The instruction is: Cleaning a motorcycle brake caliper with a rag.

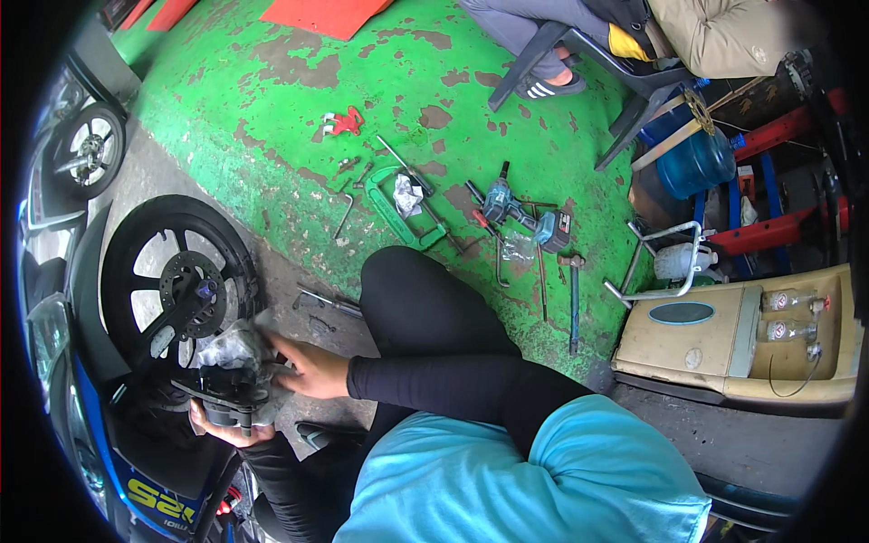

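Observation:
Beside the motorcycle wheel (237, 237) with its perforated brake disc (184, 288), my left hand (226, 427) grips a dark metal part (226, 385) from below. The part resembles a brake caliper, though its far side is covered. My right hand (312, 368) is closed on a crumpled greyish-white rag (237, 347) and presses it against the top of that part. The rag could be cloth or plastic; its edges are blurred. Black sleeves cover both forearms, and my right arm reaches across my body.
On the green floor lie a green C-clamp (373, 195), a cordless impact wrench (503, 201), a hammer (574, 299) and a red tool (344, 121). A blue motorcycle (100, 434) stands at left. Another person (579, 27) sits at upper right, above a beige water dispenser (679, 339).

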The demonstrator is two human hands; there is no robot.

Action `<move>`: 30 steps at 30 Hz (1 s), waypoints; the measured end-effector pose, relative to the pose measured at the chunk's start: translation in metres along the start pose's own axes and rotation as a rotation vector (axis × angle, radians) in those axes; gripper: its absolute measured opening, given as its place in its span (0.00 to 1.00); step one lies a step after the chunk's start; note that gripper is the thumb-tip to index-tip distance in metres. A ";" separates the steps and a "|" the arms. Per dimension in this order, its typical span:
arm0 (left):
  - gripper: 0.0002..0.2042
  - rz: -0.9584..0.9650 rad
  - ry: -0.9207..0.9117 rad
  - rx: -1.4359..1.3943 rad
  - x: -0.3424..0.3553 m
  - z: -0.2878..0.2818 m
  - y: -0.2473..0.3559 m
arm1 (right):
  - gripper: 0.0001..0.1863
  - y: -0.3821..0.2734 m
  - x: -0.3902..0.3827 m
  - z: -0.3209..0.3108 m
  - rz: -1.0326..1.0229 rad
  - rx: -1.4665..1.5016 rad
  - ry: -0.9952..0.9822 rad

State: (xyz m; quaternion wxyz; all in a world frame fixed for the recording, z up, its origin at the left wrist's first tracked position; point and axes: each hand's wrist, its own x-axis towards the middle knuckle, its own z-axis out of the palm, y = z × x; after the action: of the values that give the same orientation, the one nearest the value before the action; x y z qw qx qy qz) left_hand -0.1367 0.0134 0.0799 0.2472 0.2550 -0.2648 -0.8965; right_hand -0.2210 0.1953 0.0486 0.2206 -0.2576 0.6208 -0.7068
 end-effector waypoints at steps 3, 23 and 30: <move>0.29 0.446 0.229 0.509 0.000 0.012 -0.014 | 0.18 0.018 0.010 0.001 -0.032 -0.296 -0.066; 0.26 0.501 0.282 0.699 0.003 0.034 0.003 | 0.24 0.094 -0.286 -0.405 0.987 -1.097 0.952; 0.25 0.094 0.055 0.427 0.011 -0.008 -0.007 | 0.21 0.133 -0.297 -0.387 1.208 -1.016 0.814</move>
State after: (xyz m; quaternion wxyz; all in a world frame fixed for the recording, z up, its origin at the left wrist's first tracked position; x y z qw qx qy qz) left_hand -0.1423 0.0090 0.0662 0.2364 0.3134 -0.4534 -0.8002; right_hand -0.2403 0.6616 -0.1471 0.1772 0.3185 0.9198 -0.1457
